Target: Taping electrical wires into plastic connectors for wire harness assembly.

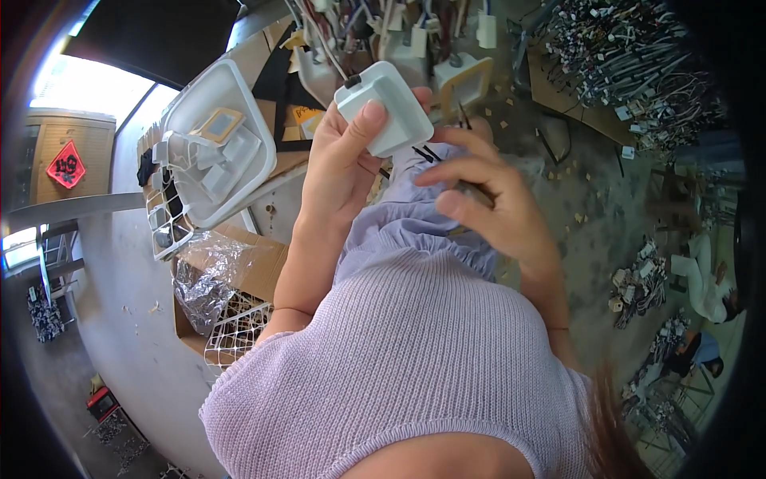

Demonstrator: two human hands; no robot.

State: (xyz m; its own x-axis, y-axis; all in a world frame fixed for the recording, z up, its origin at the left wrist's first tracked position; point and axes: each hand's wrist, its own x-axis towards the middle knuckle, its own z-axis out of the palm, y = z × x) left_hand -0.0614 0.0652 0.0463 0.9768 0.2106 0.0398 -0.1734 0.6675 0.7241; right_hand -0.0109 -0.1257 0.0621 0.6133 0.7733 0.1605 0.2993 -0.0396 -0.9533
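Observation:
My left hand (pixel 339 152) grips a white square plastic housing (pixel 396 112), with the thumb pressed on its face and the fingers behind it. A cable with a small black collar enters the housing at its upper left corner. My right hand (pixel 499 199) is just to the right and lower, its fingers curled around a thin dark two-pronged tool (pixel 426 152), perhaps tweezers. The prongs point at the housing's lower right edge; whether they touch it I cannot tell. The fingers partly hide the tool's body.
At the left, a white tub (pixel 267 132) holds white plastic parts. Below it stand a cardboard box with clear plastic wrap (pixel 203 279) and a white mesh basket (pixel 235 331). Wires with white connectors (pixel 419 40) hang ahead. Cable bundles (pixel 638 72) pile up far right; people sit beyond.

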